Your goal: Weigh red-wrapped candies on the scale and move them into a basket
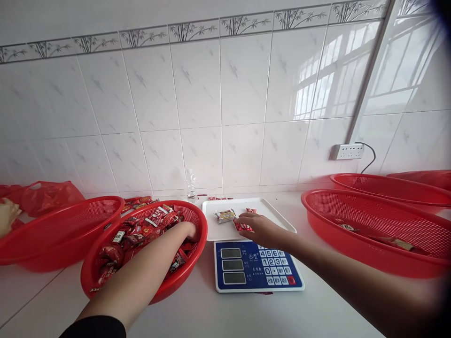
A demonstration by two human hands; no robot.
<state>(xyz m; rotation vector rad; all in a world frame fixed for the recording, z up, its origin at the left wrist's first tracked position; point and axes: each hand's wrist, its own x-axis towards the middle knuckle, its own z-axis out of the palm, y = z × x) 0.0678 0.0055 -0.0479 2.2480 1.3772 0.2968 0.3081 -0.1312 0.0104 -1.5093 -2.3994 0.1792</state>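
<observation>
My left hand point(189, 231) reaches into a red mesh basket point(201, 220) heaped with small red snack packets point(141, 231). Its fingers are hidden among the packets. On the white tray point(275, 212) of a digital scale, my right hand point(259, 227) is palm down, its fingers closed around a small red packet point(243, 226). A pale wrapped snack point(225, 216) lies just left of those fingers. Another red packet point(251, 211) sits behind them. The scale's blue keypad panel point(252, 267) faces me, and my right forearm crosses near its right side.
Another red basket point(63, 230) is at left, near another person's hand point(9, 216) and red plastic bags point(51, 197). At right stand a basket point(366, 239) with a few packets and one behind it point(387, 183). A clear bottle point(190, 185) stands by the tiled wall, below a power strip's level point(348, 151).
</observation>
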